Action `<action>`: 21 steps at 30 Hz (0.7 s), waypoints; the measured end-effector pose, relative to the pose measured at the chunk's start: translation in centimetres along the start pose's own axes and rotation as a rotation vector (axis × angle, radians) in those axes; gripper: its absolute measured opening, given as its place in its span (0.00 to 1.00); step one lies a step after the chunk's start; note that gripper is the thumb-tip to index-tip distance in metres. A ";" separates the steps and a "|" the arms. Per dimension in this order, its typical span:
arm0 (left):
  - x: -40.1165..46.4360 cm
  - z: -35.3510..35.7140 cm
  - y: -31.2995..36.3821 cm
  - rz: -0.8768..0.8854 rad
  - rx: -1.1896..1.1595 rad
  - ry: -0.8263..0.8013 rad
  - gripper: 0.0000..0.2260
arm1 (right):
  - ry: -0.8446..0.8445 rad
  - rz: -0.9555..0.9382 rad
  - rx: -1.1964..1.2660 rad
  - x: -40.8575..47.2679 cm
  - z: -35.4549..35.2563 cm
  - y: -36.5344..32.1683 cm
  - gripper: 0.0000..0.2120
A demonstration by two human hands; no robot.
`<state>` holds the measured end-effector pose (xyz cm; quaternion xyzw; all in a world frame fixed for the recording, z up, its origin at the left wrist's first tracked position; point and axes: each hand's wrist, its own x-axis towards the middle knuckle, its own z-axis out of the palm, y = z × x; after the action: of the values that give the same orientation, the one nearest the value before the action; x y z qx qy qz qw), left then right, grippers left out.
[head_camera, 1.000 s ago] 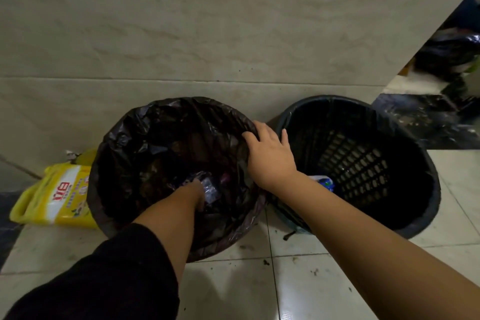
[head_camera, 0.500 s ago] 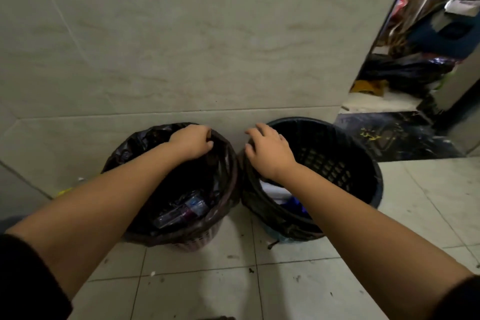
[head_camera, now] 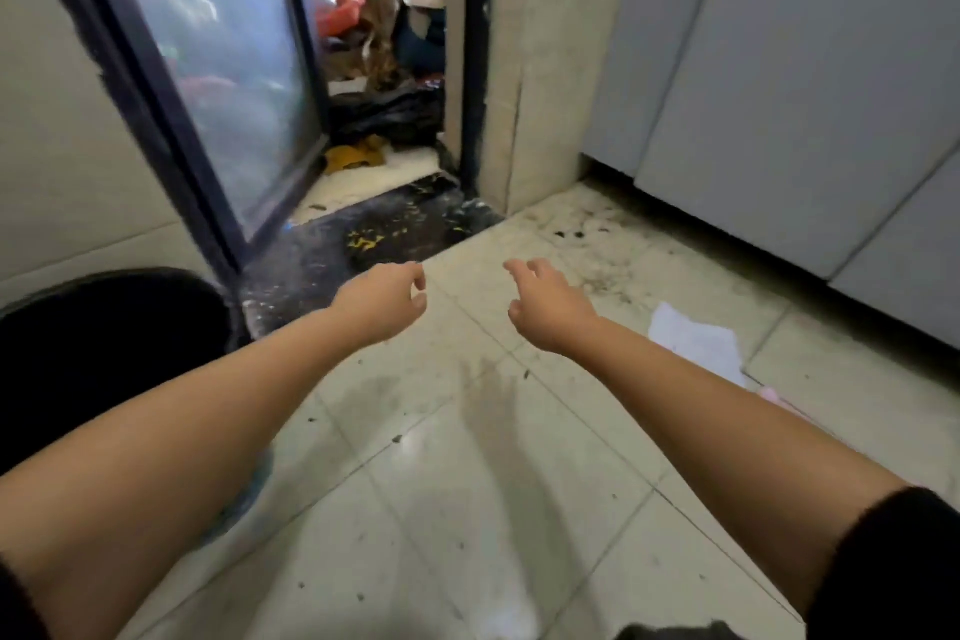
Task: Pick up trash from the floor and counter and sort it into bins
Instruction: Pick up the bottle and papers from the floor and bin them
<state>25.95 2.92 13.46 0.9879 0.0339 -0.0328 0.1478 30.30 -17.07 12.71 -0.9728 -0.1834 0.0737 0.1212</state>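
Observation:
My left hand [head_camera: 385, 300] and my right hand [head_camera: 546, 305] are stretched out side by side over the tiled floor, fingers loosely curled and apart, holding nothing. A crumpled white paper [head_camera: 693, 340] lies on the floor to the right of my right hand, near the cabinet base. Just beyond my right forearm a small pink scrap [head_camera: 772, 396] shows. One black bin [head_camera: 111, 327] sits at the far left, partly hidden by my left arm.
Grey cabinet doors [head_camera: 789, 83] run along the right. A dark-framed glass door [head_camera: 218, 83] stands open ahead, with a dark threshold [head_camera: 374, 234] and piled bags [head_camera: 387, 114] and a seated person beyond. Dirt specks scatter the floor near the wall corner [head_camera: 597, 234].
Both hands have left the bins' rims and now reach forward empty. The view has swung right, away from the two bins, toward the doorway and the cabinet-side floor.

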 end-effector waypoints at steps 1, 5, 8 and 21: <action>1.5 1.7 3.5 0.040 -0.007 -0.037 0.11 | -0.011 0.060 0.006 -0.5 -0.2 4.2 0.26; 6.4 8.9 15.8 0.165 0.052 -0.177 0.14 | -0.070 0.280 -0.004 -3.2 0.4 19.5 0.25; 9.1 13.7 23.1 0.292 0.152 -0.270 0.16 | -0.120 0.426 -0.009 -5.4 1.8 28.8 0.25; 17.7 30.2 37.3 0.379 0.269 -0.468 0.23 | -0.334 0.575 0.037 -8.8 10.7 46.1 0.22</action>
<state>44.76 -40.59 -5.88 0.9530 -0.1900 -0.2349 0.0230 35.83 -59.78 -8.85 -0.9568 0.0826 0.2666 0.0813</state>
